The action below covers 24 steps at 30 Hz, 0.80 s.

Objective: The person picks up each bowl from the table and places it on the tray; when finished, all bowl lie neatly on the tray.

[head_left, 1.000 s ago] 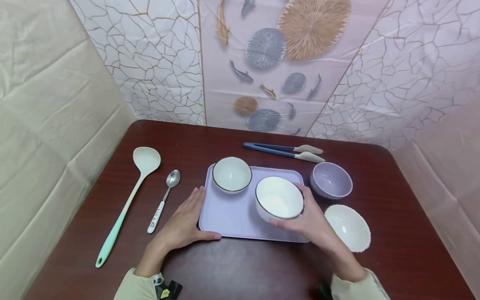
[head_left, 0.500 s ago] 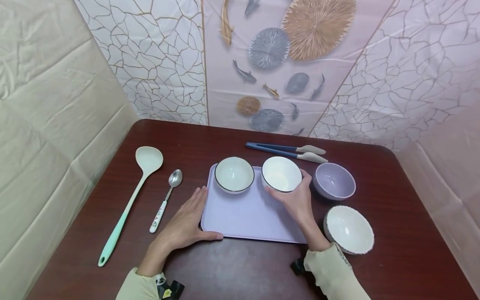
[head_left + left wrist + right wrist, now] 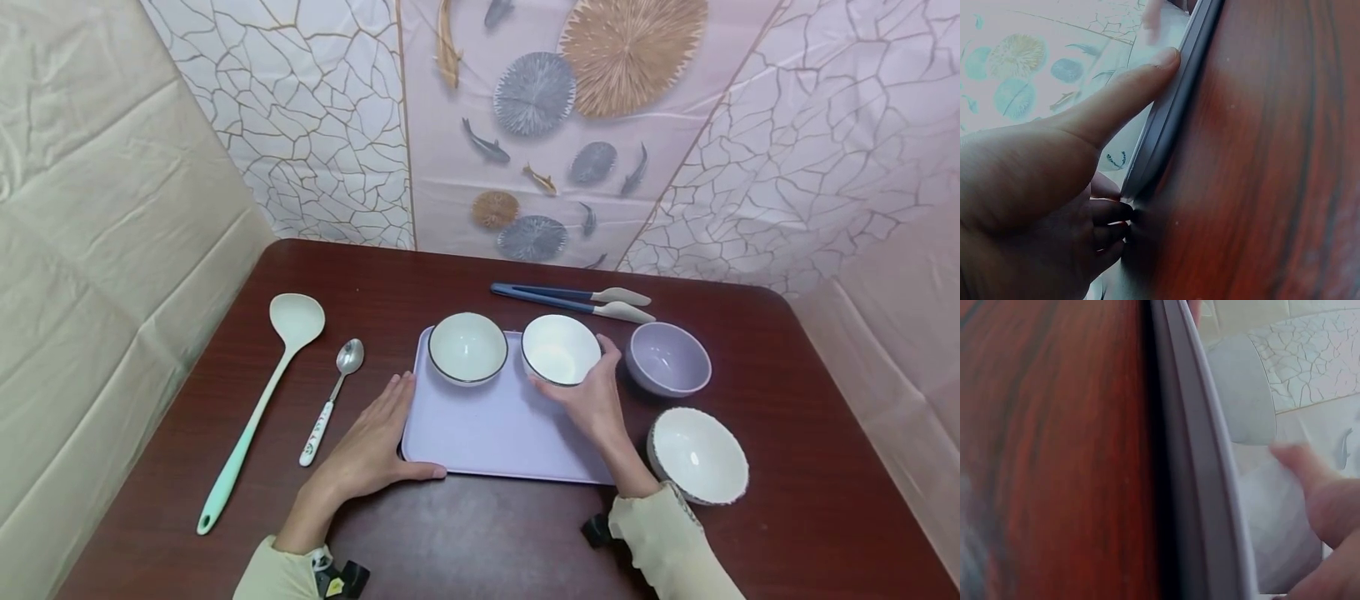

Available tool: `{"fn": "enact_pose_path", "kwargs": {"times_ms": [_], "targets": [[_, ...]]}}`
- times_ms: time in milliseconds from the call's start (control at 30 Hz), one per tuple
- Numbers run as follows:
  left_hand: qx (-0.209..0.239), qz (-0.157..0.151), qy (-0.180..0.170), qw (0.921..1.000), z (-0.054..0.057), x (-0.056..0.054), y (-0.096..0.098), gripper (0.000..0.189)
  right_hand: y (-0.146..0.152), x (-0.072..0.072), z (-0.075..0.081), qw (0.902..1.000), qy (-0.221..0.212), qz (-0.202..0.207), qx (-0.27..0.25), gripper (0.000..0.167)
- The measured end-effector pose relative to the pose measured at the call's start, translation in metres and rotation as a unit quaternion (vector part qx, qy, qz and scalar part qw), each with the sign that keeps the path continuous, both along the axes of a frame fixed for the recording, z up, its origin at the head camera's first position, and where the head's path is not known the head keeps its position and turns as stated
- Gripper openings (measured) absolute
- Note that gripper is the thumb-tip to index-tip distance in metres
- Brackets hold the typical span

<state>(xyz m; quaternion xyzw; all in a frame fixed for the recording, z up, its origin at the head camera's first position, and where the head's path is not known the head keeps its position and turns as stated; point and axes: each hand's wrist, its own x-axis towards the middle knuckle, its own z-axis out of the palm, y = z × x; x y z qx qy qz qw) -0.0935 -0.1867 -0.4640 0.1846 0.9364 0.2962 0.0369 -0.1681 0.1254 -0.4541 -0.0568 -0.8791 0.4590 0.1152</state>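
Observation:
A lavender tray (image 3: 487, 433) lies on the table with a pale bowl with a dark rim (image 3: 468, 348) at its back left. Beside that bowl, at the tray's back right, is a white bowl with a dark rim (image 3: 561, 348). My right hand (image 3: 596, 404) grips this white bowl from its right and near side, thumb at the front. Around the tray's near left corner, my left hand (image 3: 367, 446) rests with straight fingers along the left side and the thumb (image 3: 1125, 94) against the front edge. In the right wrist view, the tray's edge (image 3: 1204, 450) crosses in front of the right hand.
Left of the tray lie a spoon (image 3: 318, 429) and a ladle with a mint-green handle (image 3: 238, 454). Blue tongs (image 3: 540, 298) lie behind the tray. To its right stand a purple bowl (image 3: 668, 360) and a white bowl with a speckled rim (image 3: 699, 457).
My right hand has carried the white bowl back from the tray's near right to its back right, level with the pale bowl. Over the last half second it stays there. My left hand keeps its place.

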Motion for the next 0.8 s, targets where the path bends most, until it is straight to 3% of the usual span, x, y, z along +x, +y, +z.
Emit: {"fn": "enact_pose_path", "kwargs": {"times_ms": [233,367,500,567,667,800], "targets": [[0.002,0.004,0.001,1.0000,-0.002,0.001,0.002,0.130,-0.003,0.008,0.014,0.9987,0.040,0.026,0.018,0.129],[0.004,0.004,-0.002,1.0000,-0.002,0.001,0.002,0.130,0.005,0.031,0.042,0.9950,0.046,0.080,0.038,0.115],[0.005,0.002,0.000,1.0000,-0.002,0.002,0.002,0.129,0.044,0.065,0.076,0.9741,0.074,0.176,0.121,0.084],[0.005,-0.001,0.002,1.0000,-0.001,0.001,0.002,0.129,0.075,0.083,0.085,0.9629,0.083,0.198,0.163,0.077],[0.005,-0.004,0.003,1.0000,0.000,0.001,0.002,0.128,0.125,0.104,0.080,0.9611,0.077,0.186,0.189,0.094],[0.006,-0.003,0.003,1.0000,0.000,0.001,0.000,0.128,0.177,0.118,0.053,0.9694,0.038,0.185,0.157,0.126]]}}
